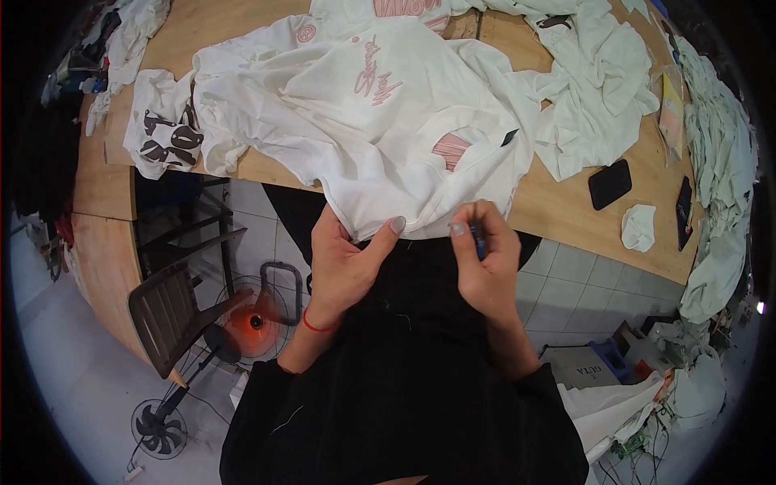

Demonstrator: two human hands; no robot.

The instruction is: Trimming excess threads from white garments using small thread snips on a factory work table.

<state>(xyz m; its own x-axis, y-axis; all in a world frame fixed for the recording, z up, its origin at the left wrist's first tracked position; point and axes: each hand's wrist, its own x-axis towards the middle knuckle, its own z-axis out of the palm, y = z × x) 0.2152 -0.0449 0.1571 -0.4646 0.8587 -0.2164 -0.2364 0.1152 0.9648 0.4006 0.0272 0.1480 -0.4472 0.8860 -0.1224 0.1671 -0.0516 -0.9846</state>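
Left hand (347, 259) was pinching the hem of the white garment (380, 121), thumb on top, right at the near edge of the wooden table (566, 202) where the cloth hung over toward the person's lap. Right hand (483, 257) was closed around a small dark blue tool (478, 239), fingertips pressed to that same hem just beside the left thumb. A black phone (609, 183) lay well off to the right, a crumpled white scrap (638, 227) near it.

Matt white cloth garment (380, 121), wooden table (566, 210)
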